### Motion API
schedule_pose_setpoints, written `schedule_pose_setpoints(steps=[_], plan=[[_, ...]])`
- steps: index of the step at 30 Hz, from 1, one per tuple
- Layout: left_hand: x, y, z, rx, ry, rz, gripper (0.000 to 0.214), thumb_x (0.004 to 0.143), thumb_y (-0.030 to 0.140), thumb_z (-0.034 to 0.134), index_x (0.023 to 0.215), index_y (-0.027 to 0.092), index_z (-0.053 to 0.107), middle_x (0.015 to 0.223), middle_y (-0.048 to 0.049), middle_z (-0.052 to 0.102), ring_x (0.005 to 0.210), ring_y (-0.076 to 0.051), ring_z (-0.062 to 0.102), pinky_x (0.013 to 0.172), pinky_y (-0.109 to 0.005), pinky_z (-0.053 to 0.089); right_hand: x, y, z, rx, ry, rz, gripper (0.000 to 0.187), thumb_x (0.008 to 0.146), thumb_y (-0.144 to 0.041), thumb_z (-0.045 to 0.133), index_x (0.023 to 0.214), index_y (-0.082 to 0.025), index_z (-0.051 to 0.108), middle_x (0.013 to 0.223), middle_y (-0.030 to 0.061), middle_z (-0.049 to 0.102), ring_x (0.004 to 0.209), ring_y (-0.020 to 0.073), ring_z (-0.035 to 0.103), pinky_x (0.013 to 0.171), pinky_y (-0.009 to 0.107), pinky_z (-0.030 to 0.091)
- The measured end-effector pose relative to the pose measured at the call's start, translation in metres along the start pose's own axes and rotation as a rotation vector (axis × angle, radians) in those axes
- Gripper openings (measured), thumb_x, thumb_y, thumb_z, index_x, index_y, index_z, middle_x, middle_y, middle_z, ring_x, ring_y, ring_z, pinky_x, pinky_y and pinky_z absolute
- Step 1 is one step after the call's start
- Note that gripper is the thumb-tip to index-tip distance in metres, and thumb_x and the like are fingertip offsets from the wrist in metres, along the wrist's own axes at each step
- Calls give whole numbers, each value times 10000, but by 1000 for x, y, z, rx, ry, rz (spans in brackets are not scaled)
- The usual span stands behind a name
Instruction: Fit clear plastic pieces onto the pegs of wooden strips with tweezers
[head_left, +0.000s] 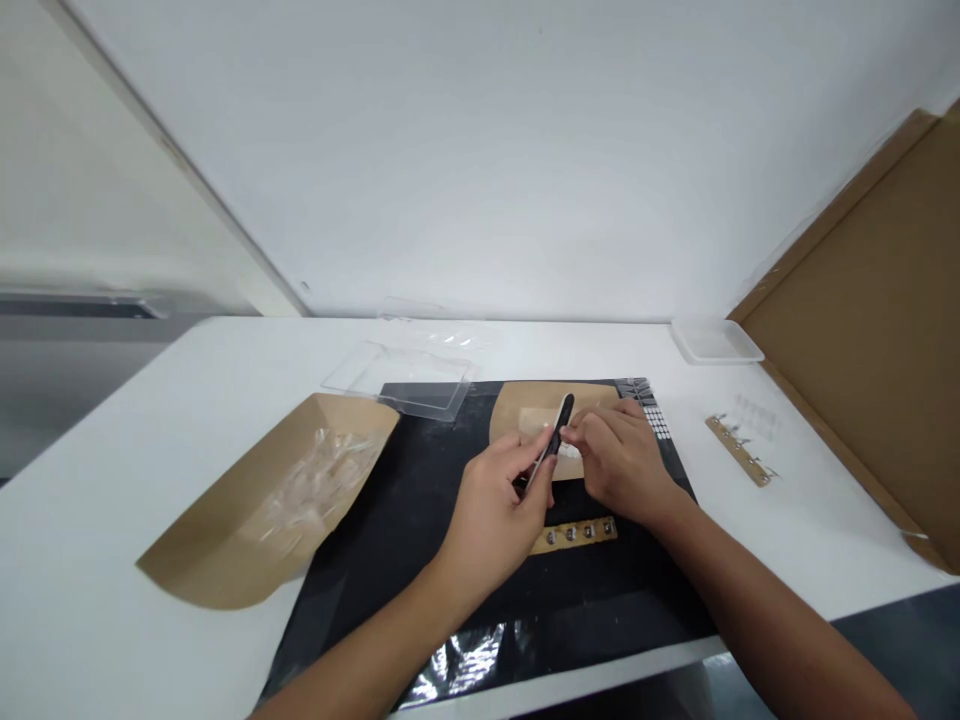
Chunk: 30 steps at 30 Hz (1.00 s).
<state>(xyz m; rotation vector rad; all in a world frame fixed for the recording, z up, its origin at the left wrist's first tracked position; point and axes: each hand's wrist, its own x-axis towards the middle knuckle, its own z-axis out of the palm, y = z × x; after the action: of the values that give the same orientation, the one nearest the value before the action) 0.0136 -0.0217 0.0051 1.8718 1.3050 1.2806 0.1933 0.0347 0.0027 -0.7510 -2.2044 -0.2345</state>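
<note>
On the black mat (420, 480) — left hand (495, 520) closed on slim black tweezers (556, 432).
Right hand (619, 465) curls over a small white piece (570, 452) on a kraft card (517, 415); whether it grips cannot be told. Tweezers judged light and stiff, best held at the black grip. Piece appears thin and fragile — take it by 1 edge.

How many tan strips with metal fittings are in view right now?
2: one tan strip on the black mat, just below the right hand; another on the white table, right of the mat. Others may be hidden beneath the left hand.
</note>
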Motion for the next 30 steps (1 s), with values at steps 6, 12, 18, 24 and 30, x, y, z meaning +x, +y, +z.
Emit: schedule_pose_setpoints(steps=[6, 12, 18, 24, 30], plan=[[2, 4, -5, 17, 7, 21, 253, 1001, 197, 595, 1134, 196, 811, 684, 15, 632, 603, -113, 579, 534, -203, 436, 3, 1, -1, -37, 89, 41, 195, 1011, -57, 533, 899, -217, 530, 832, 16, 749, 712, 164, 668, 735, 353, 337], [2, 4, -5, 7, -36, -3, 232, 1000, 197, 592, 949, 190, 819, 666, 14, 608, 581, -110, 563, 524, -209, 422, 2, 1, -2, 23, -28, 10, 205, 999, -48, 502, 887, -218, 525, 828, 32, 737, 706, 175, 642, 715, 340, 341], [1, 5, -7, -28, -26, -23, 238, 1009, 230, 595, 1096, 182, 811, 695, 19, 605, 551, -97, 549, 501, -200, 417, 6, 1, -3, -1, 89, 38, 222, 1006, -60, 532, 857, -222, 512, 784, 10, 725, 693, 163, 637, 734, 337, 357], [2, 4, -8, -20, -51, -13, 238, 1000, 203, 594, 1055, 191, 826, 678, 13, 612, 574, -105, 563, 510, -197, 429, 4, 3, -7, -27, -53, 31, 222, 1035, -112, 527, 838, -215, 532, 767, -15, 738, 600, 134, 587, 709, 356, 316], [4, 4, -11, -25, -41, -36, 250, 998, 237, 609, 1120, 191, 823, 687, 11, 615, 546, -96, 557, 459, -180, 413, 6, 0, -3, -64, 1, 27, 259, 1038, -137, 519, 793, -223, 518, 717, -32, 722, 564, 128, 550, 710, 356, 305]])
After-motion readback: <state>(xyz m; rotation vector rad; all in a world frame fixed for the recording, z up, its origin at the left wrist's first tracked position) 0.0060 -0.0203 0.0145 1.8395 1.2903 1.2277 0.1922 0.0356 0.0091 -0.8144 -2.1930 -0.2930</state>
